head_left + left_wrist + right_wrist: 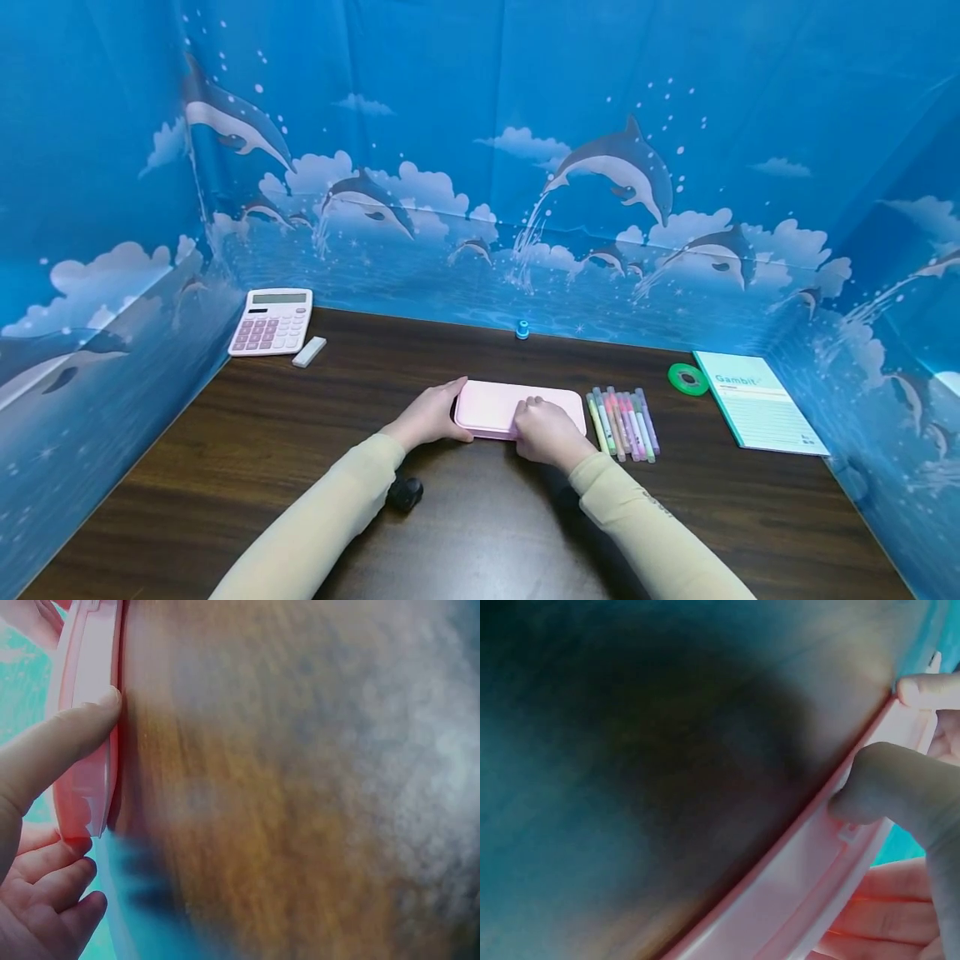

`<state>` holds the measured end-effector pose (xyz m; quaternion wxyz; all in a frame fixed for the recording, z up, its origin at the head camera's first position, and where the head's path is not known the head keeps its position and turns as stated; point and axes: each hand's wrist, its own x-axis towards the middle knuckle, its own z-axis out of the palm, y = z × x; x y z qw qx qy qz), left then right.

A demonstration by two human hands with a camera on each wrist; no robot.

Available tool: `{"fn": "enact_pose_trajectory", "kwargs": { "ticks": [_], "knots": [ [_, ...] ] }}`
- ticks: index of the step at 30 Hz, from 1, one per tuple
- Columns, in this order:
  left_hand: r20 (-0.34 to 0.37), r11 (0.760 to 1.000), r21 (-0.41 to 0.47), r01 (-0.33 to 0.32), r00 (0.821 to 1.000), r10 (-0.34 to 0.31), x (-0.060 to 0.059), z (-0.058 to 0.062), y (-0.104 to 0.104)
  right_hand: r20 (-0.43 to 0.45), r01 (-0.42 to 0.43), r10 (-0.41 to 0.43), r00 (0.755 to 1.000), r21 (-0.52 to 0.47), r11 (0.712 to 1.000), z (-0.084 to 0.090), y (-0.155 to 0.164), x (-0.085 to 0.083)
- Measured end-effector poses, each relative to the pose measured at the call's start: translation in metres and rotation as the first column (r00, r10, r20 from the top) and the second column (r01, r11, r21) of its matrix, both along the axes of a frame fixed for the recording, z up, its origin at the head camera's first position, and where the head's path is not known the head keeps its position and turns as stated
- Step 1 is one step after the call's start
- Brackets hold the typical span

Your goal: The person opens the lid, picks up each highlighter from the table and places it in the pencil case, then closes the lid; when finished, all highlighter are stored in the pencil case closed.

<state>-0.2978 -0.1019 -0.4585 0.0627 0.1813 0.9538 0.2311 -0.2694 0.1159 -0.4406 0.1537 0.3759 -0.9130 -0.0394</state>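
A closed pink pencil case (483, 404) lies on the dark wooden table in front of the person. Its left end is held by the left hand (429, 414), whose thumb (86, 727) lies along the front side while the fingers reach round the end. The right hand (551, 431) is at the front edge, right of the middle. In the right wrist view its bent thumb (877, 784) presses the front side beside a small clasp (848, 833), and its other fingers lie on the lid's side. In the head view those fingers look curled on the lid.
Several pastel highlighters (622, 425) lie in a row just right of the case. Farther right are a green tape roll (701, 380) and a notebook (761, 408). A calculator (288, 325) and a white eraser (309, 352) sit at the back left; a small blue object (522, 330) stands behind.
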Motion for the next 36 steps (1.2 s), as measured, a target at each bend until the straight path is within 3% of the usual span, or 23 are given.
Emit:
{"fn": "enact_pose_trajectory", "kwargs": {
  "ticks": [9, 17, 24, 36],
  "knots": [
    [-0.004, 1.0, 0.017, -0.004, 1.0, 0.004, -0.003, 0.0, 0.004, -0.076, 0.049, -0.044, 0.996, 0.067, 0.997, -0.004, -0.005, 0.003],
    [0.025, 0.999, 0.033, -0.017, 1.0, 0.017, 0.0, -0.003, 0.005, -0.04, 0.051, -0.047, 0.998, 0.113, 0.992, -0.007, -0.005, 0.006],
    [0.023, 0.999, 0.036, -0.041, 0.999, 0.04, -0.004, -0.002, 0.003, -0.015, -0.002, 0.004, 1.0, 0.129, 0.992, -0.003, -0.007, 0.002],
    [0.066, 0.997, 0.062, -0.036, 0.997, 0.032, -0.006, -0.003, 0.002, 0.027, -0.018, 0.014, 1.0, 0.128, 0.992, 0.004, -0.006, 0.0]
  ]
}}
